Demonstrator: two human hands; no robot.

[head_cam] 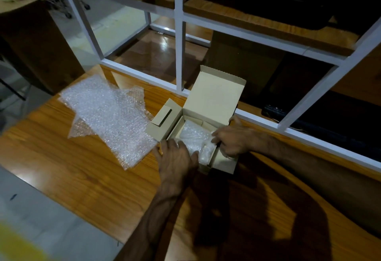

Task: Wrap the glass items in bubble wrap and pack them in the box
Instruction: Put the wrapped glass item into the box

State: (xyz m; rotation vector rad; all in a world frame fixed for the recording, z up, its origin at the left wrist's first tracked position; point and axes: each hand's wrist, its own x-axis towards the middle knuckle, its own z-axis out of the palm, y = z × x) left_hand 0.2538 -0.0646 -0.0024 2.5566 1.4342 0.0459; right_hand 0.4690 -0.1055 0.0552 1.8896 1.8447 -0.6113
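A small cardboard box [214, 98] stands open on the wooden table, its lid tilted up at the back and a side flap folded out to the left. Inside lies a bundle wrapped in bubble wrap [194, 136]; the glass under the wrap cannot be made out. My left hand [177, 157] rests at the box's near left corner, fingers spread and touching the bundle. My right hand [234, 139] reaches in over the box's right wall, its fingers curled onto the bundle's right end.
Loose sheets of bubble wrap [107, 114] lie on the table [82, 178] left of the box. A white metal frame [179, 34] with wooden shelves rises just behind the box. The table's left edge drops to a grey floor.
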